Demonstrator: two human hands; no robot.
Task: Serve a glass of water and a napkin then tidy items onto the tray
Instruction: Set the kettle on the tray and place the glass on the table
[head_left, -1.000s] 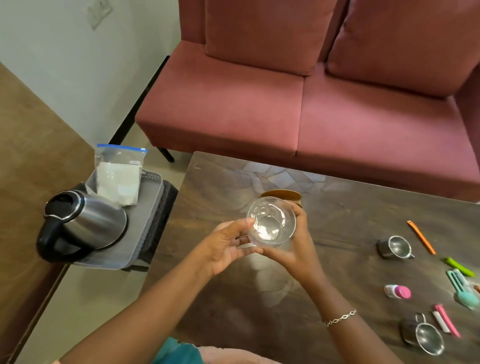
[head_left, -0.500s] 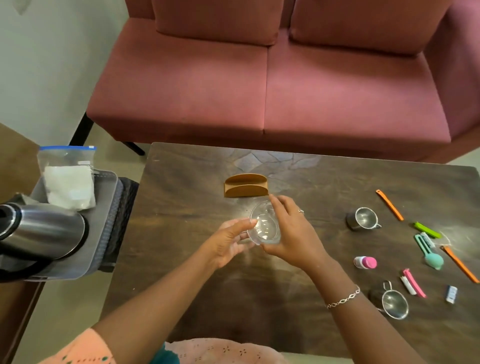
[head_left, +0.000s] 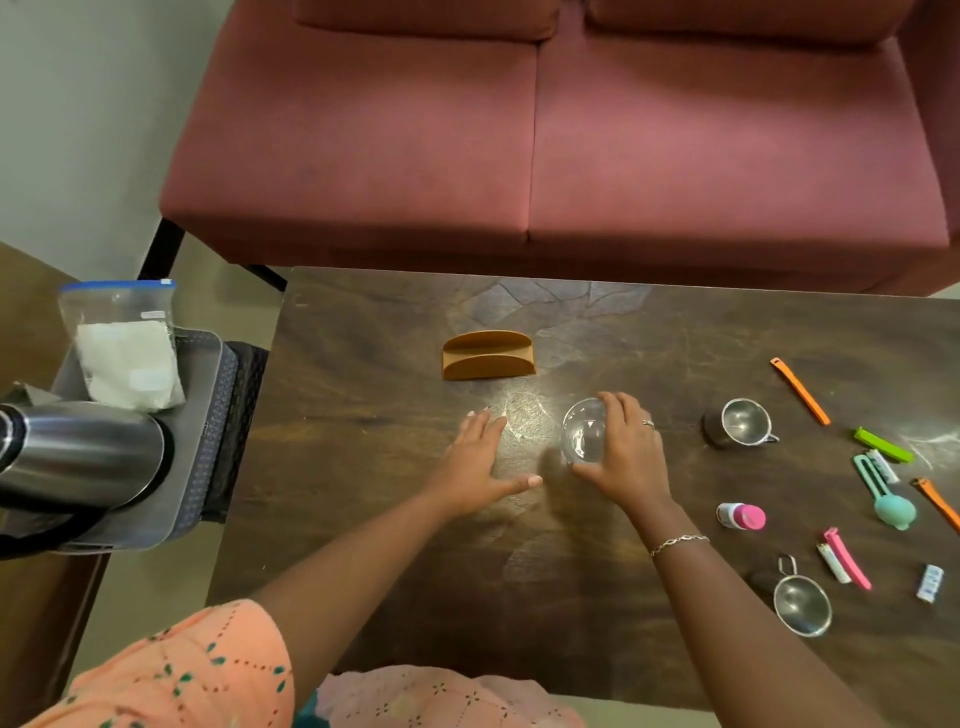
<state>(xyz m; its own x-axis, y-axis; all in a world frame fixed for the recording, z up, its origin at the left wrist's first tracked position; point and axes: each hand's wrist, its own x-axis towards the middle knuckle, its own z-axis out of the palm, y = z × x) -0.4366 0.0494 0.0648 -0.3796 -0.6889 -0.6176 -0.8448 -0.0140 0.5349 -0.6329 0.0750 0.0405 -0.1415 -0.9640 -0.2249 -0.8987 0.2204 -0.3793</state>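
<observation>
On the counter (head_left: 363, 519), w/ tray (head_left: 208, 415), kettle (head_left: 78, 457) & napkin bag (head_left: 124, 358) just off its left edge, left grip (head_left: 478, 457) lies flat & wide, holding nothing, right grip (head_left: 628, 452) wraps the empty-looking glass (head_left: 584, 431) mid-counter: glass-placing step, I'd say; next prob. needs kettle fetched to pour.

We face a two-seat sofa (head_left: 519, 156) in dusty red, its dark leg (head_left: 162, 249) on a pale floor (head_left: 150, 597), with a plain light wall (head_left: 78, 104) to the left. Before it lies a dark wooden surface (head_left: 363, 519), scuffed and catching a bright patch of light near its middle. At our far left is another brown wooden top (head_left: 31, 649).
</observation>
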